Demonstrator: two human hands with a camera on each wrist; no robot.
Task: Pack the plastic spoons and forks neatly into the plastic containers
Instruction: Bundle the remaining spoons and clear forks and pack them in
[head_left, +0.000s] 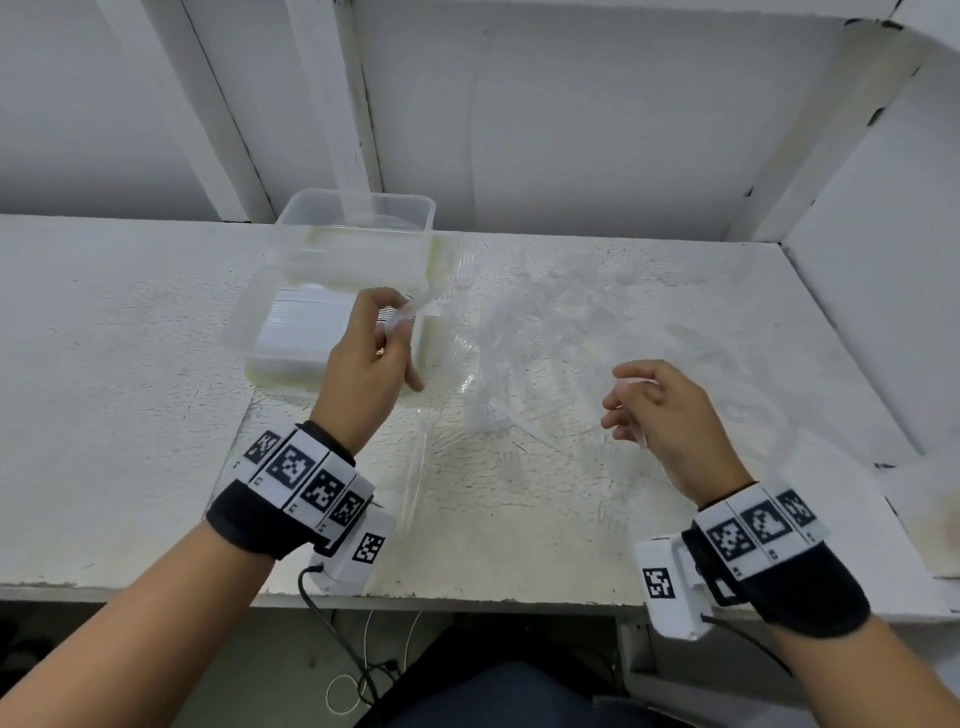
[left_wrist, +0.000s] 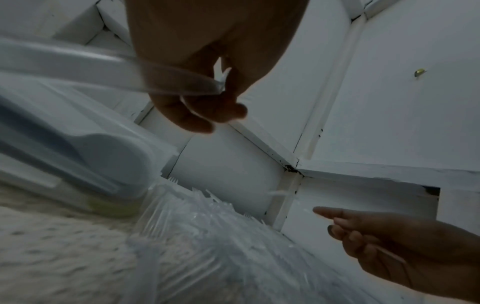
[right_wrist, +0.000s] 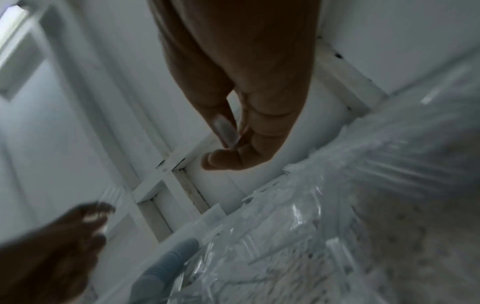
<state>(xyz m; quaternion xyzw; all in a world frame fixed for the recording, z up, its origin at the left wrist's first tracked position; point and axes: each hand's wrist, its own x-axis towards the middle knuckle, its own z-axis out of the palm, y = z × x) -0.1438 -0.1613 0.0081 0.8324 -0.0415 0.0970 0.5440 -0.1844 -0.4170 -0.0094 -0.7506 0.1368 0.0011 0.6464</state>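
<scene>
Forks (head_left: 524, 364) of clear plastic lie in a loose heap on the white table (head_left: 130, 364), between the two hands and just right of the containers; against the pale top they are hard to make out, and only the tines show plainly. The near container (head_left: 291, 332) holds a white stack whose pieces blur together. A second container (head_left: 358, 234) stands behind it, touching the back wall; what it holds cannot be told. The left hand (head_left: 371, 358) is raised beside the near container, thumb and fingers pinched on a clear fork (head_left: 415, 306) whose handle is mostly hidden by the fingers. The right hand (head_left: 660, 410) hovers over the heap, fingers curled round a thin clear piece (head_left: 636, 383); fork or spoon, I cannot tell.
</scene>
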